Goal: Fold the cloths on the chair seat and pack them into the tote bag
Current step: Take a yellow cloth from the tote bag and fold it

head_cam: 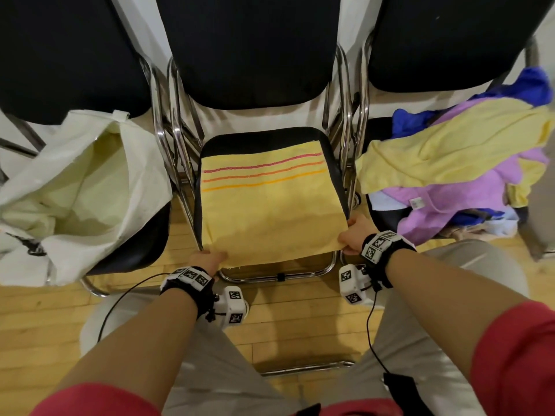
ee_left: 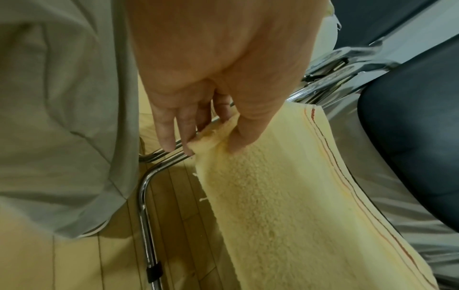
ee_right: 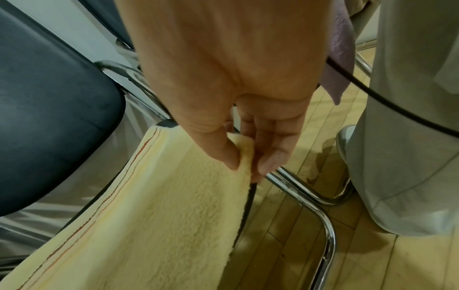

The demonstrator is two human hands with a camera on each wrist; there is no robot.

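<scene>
I see the yellow cloth (head_cam: 270, 205) lying flat on the middle chair seat (head_cam: 264, 138), with its striped end far from me and its plain edge hanging a little over the front. My left hand (head_cam: 210, 259) pinches the near left corner and my right hand (head_cam: 356, 235) pinches the near right corner, thumb on top in both wrist views. I judge the fold goes away from me, toward the stripes. The tote bag (head_cam: 75, 187) stands open on the left chair, closer to my left hand.
</scene>
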